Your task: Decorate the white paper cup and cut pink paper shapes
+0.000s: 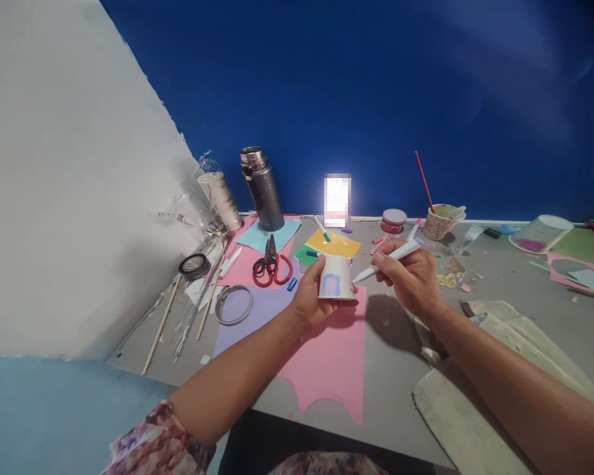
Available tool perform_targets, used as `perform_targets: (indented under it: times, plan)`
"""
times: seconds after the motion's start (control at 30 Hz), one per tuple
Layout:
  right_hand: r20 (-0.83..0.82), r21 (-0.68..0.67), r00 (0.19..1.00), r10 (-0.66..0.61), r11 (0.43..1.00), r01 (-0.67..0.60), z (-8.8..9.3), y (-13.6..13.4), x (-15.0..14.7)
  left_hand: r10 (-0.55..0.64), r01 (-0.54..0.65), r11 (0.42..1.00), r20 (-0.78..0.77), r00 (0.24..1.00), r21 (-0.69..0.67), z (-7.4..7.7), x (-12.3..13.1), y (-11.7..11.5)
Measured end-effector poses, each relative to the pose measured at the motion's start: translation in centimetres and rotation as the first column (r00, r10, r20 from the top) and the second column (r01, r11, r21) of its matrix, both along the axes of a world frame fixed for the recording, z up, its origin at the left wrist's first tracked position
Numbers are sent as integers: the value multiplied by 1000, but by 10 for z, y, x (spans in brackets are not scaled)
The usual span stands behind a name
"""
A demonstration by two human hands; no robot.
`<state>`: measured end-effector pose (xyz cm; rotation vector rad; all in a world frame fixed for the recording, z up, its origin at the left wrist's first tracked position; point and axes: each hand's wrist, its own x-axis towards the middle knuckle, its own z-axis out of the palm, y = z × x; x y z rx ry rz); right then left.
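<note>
A white paper cup (344, 270), turned with its wide rim down, is held in my left hand (309, 293) above pink paper. On its side is a patch coloured light blue with a pinkish tint. My right hand (410, 274) grips a white marker (391, 260) with a pale violet end. The marker's tip points at the cup's lower right side; whether it touches, I cannot tell. Below the cup lie a pink sheet (334, 369) with a scalloped cut edge and a lilac sheet (257, 336).
Red-handled scissors (272, 264), a tape ring (234, 305) and a dark flask (263, 191) stand or lie left. Stacked cups (219, 198) and wooden sticks (163, 323) are farther left. At right are a patterned cup (440, 224), a clear cup (542, 232) and a cloth (505, 389).
</note>
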<state>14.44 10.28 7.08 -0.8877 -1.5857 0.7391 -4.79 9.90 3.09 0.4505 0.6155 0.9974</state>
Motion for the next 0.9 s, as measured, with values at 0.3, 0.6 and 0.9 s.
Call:
perform_targets:
  times: [0.3,0.6,0.9]
  plan:
    - [0,-17,999,36,999,-36,1,-3,-2,-14,14,1000,33,999,9,-5,-2,3]
    - [-47,-24,999,27,999,-28,1,-2,-3,-23,22,999,13,1000,41,0,0,2]
    - [-88,27,986,-139,990,142,-2,6,-7,25,-24,996,-5,1000,83,-3,-1,3]
